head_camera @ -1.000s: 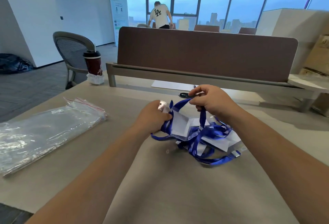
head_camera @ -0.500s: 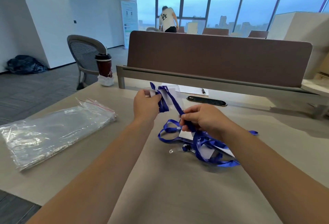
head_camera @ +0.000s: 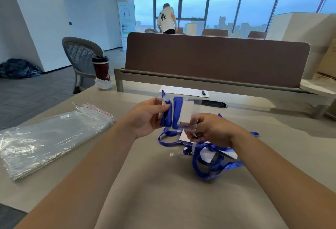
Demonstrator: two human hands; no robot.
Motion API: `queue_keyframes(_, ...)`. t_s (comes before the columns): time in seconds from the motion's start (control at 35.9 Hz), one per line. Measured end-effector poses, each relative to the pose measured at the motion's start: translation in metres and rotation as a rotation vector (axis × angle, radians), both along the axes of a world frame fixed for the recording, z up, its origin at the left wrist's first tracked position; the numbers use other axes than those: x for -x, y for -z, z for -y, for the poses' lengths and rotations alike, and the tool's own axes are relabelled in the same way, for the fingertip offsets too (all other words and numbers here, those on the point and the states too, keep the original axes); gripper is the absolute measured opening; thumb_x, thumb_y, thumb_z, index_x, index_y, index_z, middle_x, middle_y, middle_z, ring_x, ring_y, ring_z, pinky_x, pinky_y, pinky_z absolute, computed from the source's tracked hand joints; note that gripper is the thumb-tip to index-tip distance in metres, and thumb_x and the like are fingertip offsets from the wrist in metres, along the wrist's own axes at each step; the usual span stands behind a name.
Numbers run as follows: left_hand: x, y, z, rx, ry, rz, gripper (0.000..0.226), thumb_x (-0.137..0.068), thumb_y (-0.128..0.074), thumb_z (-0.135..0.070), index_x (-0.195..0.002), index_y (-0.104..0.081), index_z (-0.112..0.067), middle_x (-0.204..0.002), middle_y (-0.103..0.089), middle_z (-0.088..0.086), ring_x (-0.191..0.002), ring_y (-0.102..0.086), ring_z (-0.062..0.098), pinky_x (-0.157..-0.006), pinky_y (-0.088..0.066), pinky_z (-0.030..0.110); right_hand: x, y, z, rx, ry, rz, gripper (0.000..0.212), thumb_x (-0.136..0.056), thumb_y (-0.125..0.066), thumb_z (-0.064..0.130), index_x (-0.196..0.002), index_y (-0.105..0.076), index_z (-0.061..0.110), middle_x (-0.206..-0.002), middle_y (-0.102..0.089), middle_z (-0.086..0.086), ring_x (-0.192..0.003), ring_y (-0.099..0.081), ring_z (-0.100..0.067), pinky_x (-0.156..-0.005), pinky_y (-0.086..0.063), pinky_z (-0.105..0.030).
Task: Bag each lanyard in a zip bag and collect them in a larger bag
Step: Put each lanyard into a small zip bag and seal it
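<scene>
lanyard [head_camera: 172, 114] lifted, between left hand [head_camera: 145, 119] and right hand [head_camera: 213, 131].

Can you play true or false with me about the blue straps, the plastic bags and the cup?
1. Both the left hand and the right hand hold a blue lanyard above the table. True.
2. The zip bags lie to the right of the hands. False: the zip bags lie to the left.
3. A heap of lanyards lies on the table. True.
4. The dark red cup is tipped over. False: the dark red cup stands upright.
</scene>
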State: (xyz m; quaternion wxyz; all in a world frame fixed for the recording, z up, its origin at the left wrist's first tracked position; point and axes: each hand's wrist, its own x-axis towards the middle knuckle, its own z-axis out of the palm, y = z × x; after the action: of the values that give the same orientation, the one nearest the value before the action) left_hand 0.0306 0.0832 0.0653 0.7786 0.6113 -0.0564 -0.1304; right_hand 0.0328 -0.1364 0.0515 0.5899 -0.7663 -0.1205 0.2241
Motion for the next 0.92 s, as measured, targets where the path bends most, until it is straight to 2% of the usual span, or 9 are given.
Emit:
queue_keyframes(0.06,0.004,-0.002,-0.002,-0.082,0.093,0.015,0.007,-0.098,-0.054,-0.008,-0.101,-0.058,-0.012,-0.097,-0.067,0.011,-0.086,-0.066,0.023,-0.069,-0.059,0.030,-0.001,-0.003,0.005,-0.021,-0.045,-0.046,0.031,-0.088,-0.059,-0.009,-0.083,-0.076,0.017,-0.090,-0.070,-0.015,-0.079,-0.065,-0.025,-0.069,-0.054,-0.032)
queue_keyframes(0.14,0.007,-0.007,-0.003,-0.243,0.162,0.048,0.022,-0.097,-0.054,-0.003,-0.115,-0.059,-0.013,-0.106,-0.067,0.010,-0.091,-0.065,0.023,-0.071,-0.059,0.030,-0.004,-0.009,0.013,-0.045,-0.137,-0.108,0.034,-0.083,-0.056,-0.018,-0.105,-0.069,0.005,-0.100,-0.072,-0.018,-0.091,-0.064,-0.033,-0.084,-0.048,-0.040)
queue_keyframes(0.25,0.008,-0.009,0.000,-0.435,0.170,0.072,0.029,-0.095,-0.058,-0.002,-0.120,-0.058,-0.018,-0.115,-0.067,0.009,-0.098,-0.066,0.023,-0.078,-0.059,0.032,-0.007,-0.017,0.020,0.034,-0.191,-0.161,0.031,-0.081,-0.064,-0.014,-0.081,-0.072,0.015,-0.088,-0.066,-0.015,-0.087,-0.058,-0.032,-0.073,-0.048,-0.033)
queue_keyframes(0.36,0.009,-0.007,0.005,-0.595,0.189,0.086,0.028,-0.095,-0.059,-0.004,-0.117,-0.056,-0.021,-0.113,-0.067,0.008,-0.101,-0.065,0.023,-0.081,-0.057,0.031,-0.008,-0.020,0.021,0.117,-0.127,-0.147,0.021,-0.084,-0.064,-0.008,-0.100,-0.067,0.007,-0.104,-0.060,-0.027,-0.075,-0.060,-0.023,-0.060,-0.051,-0.025)
queue_keyframes(0.45,0.008,-0.002,0.007,-0.607,0.177,0.075,0.029,-0.094,-0.061,-0.006,-0.117,-0.056,-0.022,-0.113,-0.067,0.007,-0.100,-0.066,0.023,-0.078,-0.058,0.030,-0.009,-0.019,0.019,0.070,-0.076,-0.102,0.021,-0.086,-0.065,-0.004,-0.106,-0.067,0.002,-0.092,-0.064,-0.017,-0.067,-0.059,-0.017,-0.061,-0.051,-0.025)
queue_keyframes(0.56,0.008,0.006,0.007,-0.556,0.168,0.043,0.028,-0.094,-0.060,-0.005,-0.118,-0.057,-0.020,-0.116,-0.066,0.008,-0.101,-0.066,0.023,-0.075,-0.058,0.028,-0.011,-0.013,0.014,-0.015,0.035,0.006,0.020,-0.090,-0.058,-0.007,-0.107,-0.069,-0.002,-0.098,-0.071,-0.017,-0.085,-0.066,-0.023,-0.077,-0.055,-0.030)
queue_keyframes(0.67,0.006,0.013,0.007,-0.501,0.156,0.008,0.029,-0.095,-0.059,-0.003,-0.120,-0.057,-0.018,-0.120,-0.065,0.011,-0.107,-0.066,0.026,-0.089,-0.059,0.041,-0.010,-0.011,0.006,-0.068,0.116,0.114,0.021,-0.090,-0.057,-0.009,-0.107,-0.068,-0.003,-0.104,-0.072,-0.018,-0.096,-0.069,-0.027,-0.091,-0.056,-0.036)
queue_keyframes(0.72,0.005,0.016,0.008,-0.501,0.139,0.009,0.031,-0.094,-0.060,-0.004,-0.122,-0.056,-0.018,-0.122,-0.064,0.011,-0.109,-0.065,0.027,-0.093,-0.057,0.045,-0.009,-0.011,0.002,-0.106,0.157,0.148,0.020,-0.089,-0.060,-0.009,-0.106,-0.068,-0.001,-0.102,-0.073,-0.016,-0.096,-0.070,-0.026,-0.090,-0.057,-0.036)
queue_keyframes(0.92,0.003,0.015,0.011,-0.568,0.044,0.047,0.034,-0.093,-0.063,-0.004,-0.122,-0.055,-0.019,-0.121,-0.062,0.008,-0.107,-0.063,0.026,-0.085,-0.060,0.038,-0.009,-0.006,-0.005,-0.154,0.239,0.208,0.017,-0.089,-0.064,-0.004,-0.102,-0.071,0.004,-0.098,-0.074,-0.013,-0.090,-0.072,-0.025,-0.082,-0.058,-0.032)
